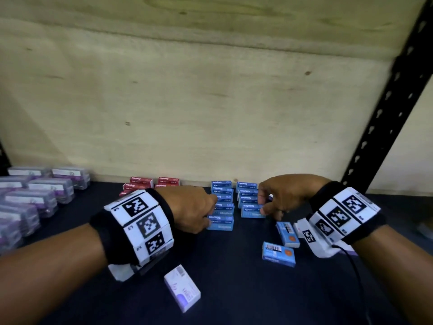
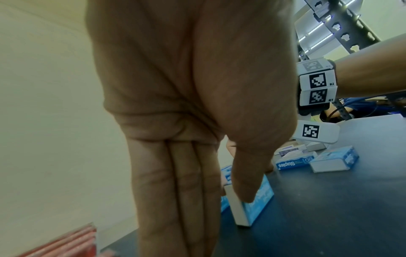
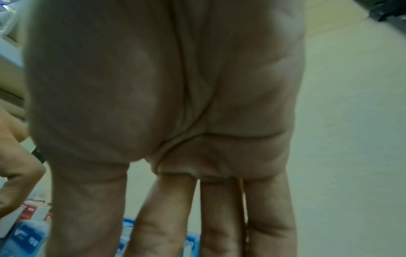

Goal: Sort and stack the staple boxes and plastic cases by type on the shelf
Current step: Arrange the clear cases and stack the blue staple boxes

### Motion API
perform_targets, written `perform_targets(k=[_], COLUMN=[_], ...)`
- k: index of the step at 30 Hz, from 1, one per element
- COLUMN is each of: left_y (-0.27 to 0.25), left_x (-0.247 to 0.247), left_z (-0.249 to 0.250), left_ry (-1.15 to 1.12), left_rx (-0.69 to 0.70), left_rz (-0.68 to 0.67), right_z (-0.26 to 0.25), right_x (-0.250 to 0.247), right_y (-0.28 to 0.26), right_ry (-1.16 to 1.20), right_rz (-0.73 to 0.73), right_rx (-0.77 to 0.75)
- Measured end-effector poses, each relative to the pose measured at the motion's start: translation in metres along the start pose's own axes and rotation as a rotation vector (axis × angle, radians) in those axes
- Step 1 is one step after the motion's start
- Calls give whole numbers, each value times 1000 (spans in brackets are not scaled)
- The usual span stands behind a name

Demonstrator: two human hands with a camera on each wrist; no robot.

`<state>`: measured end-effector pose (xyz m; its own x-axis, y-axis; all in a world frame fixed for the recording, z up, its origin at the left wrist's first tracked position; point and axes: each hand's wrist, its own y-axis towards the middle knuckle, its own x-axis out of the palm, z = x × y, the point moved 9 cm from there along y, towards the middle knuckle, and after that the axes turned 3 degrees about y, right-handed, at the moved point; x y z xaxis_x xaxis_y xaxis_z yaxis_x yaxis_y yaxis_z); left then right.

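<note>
On the dark shelf [image 1: 234, 289], two rows of blue staple boxes run back toward the plywood wall [image 1: 187, 102], side by side and just apart. The left hand [image 1: 189, 207] rests against the left row of blue boxes [image 1: 221, 207]; in the left wrist view its fingers [image 2: 186, 200] lie straight and pressed together while the thumb presses on the upper edge of the nearest blue box [image 2: 259, 203], so this grip is flat and pushing rather than wrapped round anything. The right hand [image 1: 281, 195] is at the right row of blue boxes [image 1: 249, 202], its fingertips and thumb touching the boxes at the near end; in the right wrist view the fingers [image 3: 219, 217] reach down nearly straight and slightly spread, and whether they actually pinch a box I cannot tell. Two loose blue boxes [image 1: 278, 254] lie face down on the shelf near the right wrist, well clear of the rows. A white box [image 1: 182, 292] lies alone nearer the person. Red staple boxes [image 1: 152, 184] sit in rows behind the left hand against the wall, and clear plastic cases [image 1: 35, 198] with purple labels stand stacked in rows at the far left. A black perforated upright [image 1: 386, 109] rises at the right
</note>
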<state>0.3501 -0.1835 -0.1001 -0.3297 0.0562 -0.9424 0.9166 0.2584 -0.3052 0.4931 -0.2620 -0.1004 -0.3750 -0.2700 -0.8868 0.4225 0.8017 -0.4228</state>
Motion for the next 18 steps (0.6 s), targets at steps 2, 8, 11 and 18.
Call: perform_targets(k=[2, 8, 11, 18], left_y=[2, 5, 7, 3], left_x=[-1, 0, 1, 3], left_z=[1, 0, -1, -1], left_ry=[-5, -10, -11, -17], left_rx=[1, -14, -25, -35], left_rz=[5, 24, 21, 6], right_z=[0, -5, -6, -10], right_x=[1, 4, 4, 6], right_y=[2, 4, 6, 6], right_ry=[-28, -103, -142, -170], right_rz=[-9, -16, -12, -21], right_rx=[0, -14, -15, -11])
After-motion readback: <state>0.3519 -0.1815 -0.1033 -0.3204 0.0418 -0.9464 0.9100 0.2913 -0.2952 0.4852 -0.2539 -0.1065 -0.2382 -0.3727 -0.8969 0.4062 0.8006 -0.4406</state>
